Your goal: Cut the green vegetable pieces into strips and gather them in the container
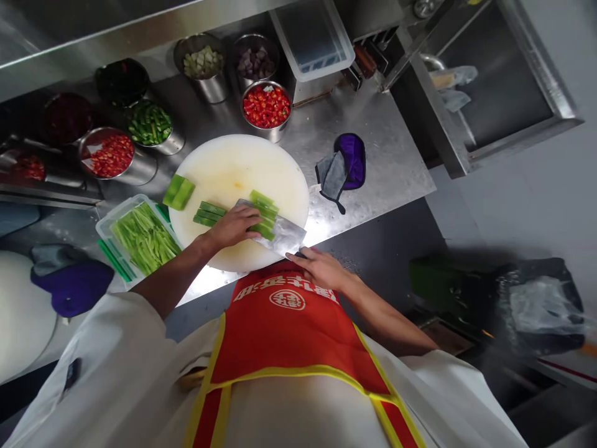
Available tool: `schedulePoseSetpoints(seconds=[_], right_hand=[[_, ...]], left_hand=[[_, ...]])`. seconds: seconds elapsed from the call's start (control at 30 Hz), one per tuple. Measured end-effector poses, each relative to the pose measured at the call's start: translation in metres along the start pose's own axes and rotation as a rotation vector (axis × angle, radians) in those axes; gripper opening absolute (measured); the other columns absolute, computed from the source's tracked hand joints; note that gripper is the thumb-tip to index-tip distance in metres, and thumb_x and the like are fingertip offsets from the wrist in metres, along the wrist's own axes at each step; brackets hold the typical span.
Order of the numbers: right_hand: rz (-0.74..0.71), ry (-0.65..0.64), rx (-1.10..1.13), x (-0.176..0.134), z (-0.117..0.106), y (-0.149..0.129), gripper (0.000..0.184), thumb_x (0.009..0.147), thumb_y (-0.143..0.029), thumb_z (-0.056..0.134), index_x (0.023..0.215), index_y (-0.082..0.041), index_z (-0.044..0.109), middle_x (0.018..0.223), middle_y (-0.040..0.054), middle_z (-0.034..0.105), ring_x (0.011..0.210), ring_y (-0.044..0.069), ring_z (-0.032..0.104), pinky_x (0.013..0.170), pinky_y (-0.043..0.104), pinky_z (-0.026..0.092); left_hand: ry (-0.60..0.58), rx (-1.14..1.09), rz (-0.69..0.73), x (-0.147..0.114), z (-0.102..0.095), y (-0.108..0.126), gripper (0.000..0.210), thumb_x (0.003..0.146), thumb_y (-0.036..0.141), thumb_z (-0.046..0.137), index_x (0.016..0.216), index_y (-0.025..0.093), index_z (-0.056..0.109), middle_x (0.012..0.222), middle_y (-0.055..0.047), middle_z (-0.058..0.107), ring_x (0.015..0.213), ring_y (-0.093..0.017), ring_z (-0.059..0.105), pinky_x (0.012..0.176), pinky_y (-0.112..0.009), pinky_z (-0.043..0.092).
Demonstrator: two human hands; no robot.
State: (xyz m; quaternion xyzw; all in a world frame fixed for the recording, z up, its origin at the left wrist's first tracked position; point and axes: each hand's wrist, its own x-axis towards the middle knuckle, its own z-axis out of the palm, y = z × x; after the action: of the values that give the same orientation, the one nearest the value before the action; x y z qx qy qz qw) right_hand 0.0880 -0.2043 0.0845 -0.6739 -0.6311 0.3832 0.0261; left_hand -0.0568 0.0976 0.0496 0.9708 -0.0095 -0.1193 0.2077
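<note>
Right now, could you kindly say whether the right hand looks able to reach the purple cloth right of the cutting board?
Probably not yet: the right hand holds the cleaver. With that down, the purple cloth seems reachable, uncovered on the steel counter.

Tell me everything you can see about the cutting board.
The cutting board is round, creamy white and plastic-looking, with a yellowish stain near its middle. It lies flat on the metal counter. Green vegetable pieces rest on it. The knife and left hand are over its near side; whether they touch it is unclear.
</note>
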Motion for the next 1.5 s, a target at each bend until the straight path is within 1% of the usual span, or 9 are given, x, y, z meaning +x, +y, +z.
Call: schedulePoseSetpoints(seconds=[0.23, 0.8, 0.93, 1.07, 1.2, 1.27, 1.33, 1.4, 1.5], right_hand=[[0.009, 0.070, -0.017, 0.006, 0.018, -0.005, 0.069, 0.094, -0.018, 0.053, 0.161, -0.026, 0.041, 0.128, 0.0120, 0.061, 0.100, 0.022, 0.063, 0.084, 0.030, 0.050], [0.010, 0.070, -0.033, -0.002, 0.028, -0.017, 0.066, 0.096, -0.020, 0.051, 0.160, -0.028, 0.043, 0.119, 0.0117, 0.063, 0.092, 0.021, 0.062, 0.072, 0.027, 0.047], [-0.012, 0.041, 0.023, -0.020, 0.030, -0.020, 0.067, 0.093, -0.017, 0.053, 0.159, -0.028, 0.046, 0.123, 0.0122, 0.064, 0.097, 0.023, 0.064, 0.073, 0.029, 0.048], [-0.026, 0.046, 0.138, -0.057, 0.030, -0.021, 0.067, 0.090, -0.014, 0.053, 0.155, -0.030, 0.051, 0.123, 0.0105, 0.067, 0.094, 0.021, 0.066, 0.077, 0.030, 0.051], [0.004, 0.081, 0.295, -0.098, 0.027, -0.025, 0.068, 0.085, -0.011, 0.054, 0.151, -0.030, 0.057, 0.129, 0.0098, 0.069, 0.106, 0.023, 0.068, 0.088, 0.033, 0.053], [0.027, 0.099, 0.360, -0.114, 0.027, -0.027, 0.070, 0.083, -0.010, 0.054, 0.150, -0.028, 0.058, 0.132, 0.0103, 0.068, 0.109, 0.024, 0.068, 0.092, 0.034, 0.054], [0.045, 0.126, 0.393, -0.124, 0.028, -0.030, 0.070, 0.082, -0.009, 0.053, 0.150, -0.026, 0.058, 0.132, 0.0112, 0.068, 0.109, 0.024, 0.068, 0.093, 0.034, 0.054], [0.062, 0.163, 0.408, -0.130, 0.030, -0.034, 0.070, 0.082, -0.009, 0.053, 0.149, -0.025, 0.059, 0.129, 0.0118, 0.069, 0.107, 0.024, 0.069, 0.093, 0.034, 0.055], [0.086, 0.234, 0.447, -0.134, 0.038, -0.039, 0.069, 0.081, -0.008, 0.052, 0.148, -0.024, 0.060, 0.120, 0.0113, 0.071, 0.102, 0.022, 0.069, 0.090, 0.032, 0.055]], left_hand=[[0.005, 0.044, -0.013, 0.004, 0.002, -0.005, 0.043, 0.095, 0.045, 0.067, 0.133, 0.025, 0.067, 0.140, -0.009, 0.063, 0.129, -0.028, 0.055, 0.114, -0.041, 0.042], [0.026, 0.125, -0.009, 0.011, 0.002, -0.014, 0.040, 0.097, 0.047, 0.063, 0.130, 0.025, 0.068, 0.135, -0.009, 0.064, 0.124, -0.029, 0.055, 0.108, -0.042, 0.043], [0.050, 0.125, -0.024, 0.015, 0.003, -0.020, 0.032, 0.098, 0.043, 0.061, 0.124, 0.027, 0.071, 0.137, -0.008, 0.063, 0.125, -0.029, 0.054, 0.109, -0.043, 0.043], [0.078, 0.152, -0.013, 0.020, -0.002, -0.025, 0.028, 0.097, 0.041, 0.062, 0.119, 0.027, 0.072, 0.133, -0.008, 0.064, 0.123, -0.028, 0.055, 0.110, -0.042, 0.043], [0.156, 0.085, -0.067, 0.037, -0.014, -0.032, 0.038, 0.098, 0.039, 0.059, 0.132, 0.025, 0.064, 0.137, -0.008, 0.063, 0.128, -0.027, 0.053, 0.114, -0.040, 0.042], [0.107, 0.056, -0.057, 0.053, -0.021, -0.037, 0.045, 0.097, 0.036, 0.058, 0.139, 0.021, 0.059, 0.141, -0.009, 0.060, 0.131, -0.026, 0.052, 0.116, -0.039, 0.040], [-0.004, 0.071, 0.001, 0.070, -0.027, -0.041, 0.044, 0.095, 0.034, 0.059, 0.136, 0.020, 0.061, 0.138, -0.009, 0.062, 0.129, -0.026, 0.055, 0.114, -0.038, 0.041], [-0.113, 0.110, 0.036, 0.085, -0.031, -0.045, 0.037, 0.090, 0.032, 0.061, 0.126, 0.022, 0.067, 0.128, -0.009, 0.066, 0.121, -0.026, 0.059, 0.106, -0.037, 0.046], [-0.221, 0.131, -0.019, 0.102, -0.035, -0.046, 0.034, 0.081, 0.029, 0.067, 0.115, 0.023, 0.069, 0.115, -0.008, 0.070, 0.102, -0.025, 0.066, 0.087, -0.034, 0.052]])
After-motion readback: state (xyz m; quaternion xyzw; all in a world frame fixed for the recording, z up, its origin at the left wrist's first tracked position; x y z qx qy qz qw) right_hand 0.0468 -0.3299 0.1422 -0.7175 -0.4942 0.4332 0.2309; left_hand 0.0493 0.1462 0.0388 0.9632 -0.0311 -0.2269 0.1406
